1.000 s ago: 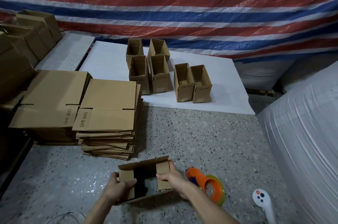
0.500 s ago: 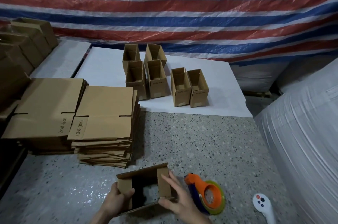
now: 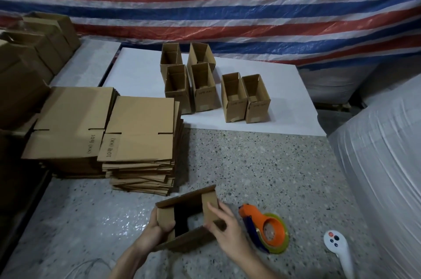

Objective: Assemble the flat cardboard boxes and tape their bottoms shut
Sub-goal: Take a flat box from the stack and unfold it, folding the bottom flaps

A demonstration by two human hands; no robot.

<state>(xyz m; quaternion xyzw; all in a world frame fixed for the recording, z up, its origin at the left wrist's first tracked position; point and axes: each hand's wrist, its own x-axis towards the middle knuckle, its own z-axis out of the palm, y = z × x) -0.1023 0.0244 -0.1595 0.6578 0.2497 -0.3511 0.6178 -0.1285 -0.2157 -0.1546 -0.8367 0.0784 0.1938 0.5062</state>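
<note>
Cardboard sits between my fingers. My left hand point(image 3: 157, 232) curls fingers and thumb round the left end flap of a half-formed box point(image 3: 185, 196). My right hand point(image 3: 226, 231) lays its fingers nearly straight and close together along the right end flap, the thumb pinching that flap's lower corner. The box stands on the speckled terrazzo floor point(image 3: 250, 165) directly before me, open end up and dark inside, its two long flaps spread outward. Just beside my right hand lies an orange tape dispenser point(image 3: 267, 229) holding a clear roll, and farther right a white handheld controller point(image 3: 337, 246). Beyond the box, two stacks of flat cartons point(image 3: 139, 128) sit side by side, marked "(KK)". Six assembled boxes point(image 3: 205, 89) stand open-topped on a white board point(image 3: 136, 73), four in a block and two just to their right. Larger brown cartons point(image 3: 34, 55) line the left edge, a white wrapped bundle point(image 3: 382, 165) fills the right, and a red, white and blue striped tarp point(image 3: 205, 5) hangs behind.
</note>
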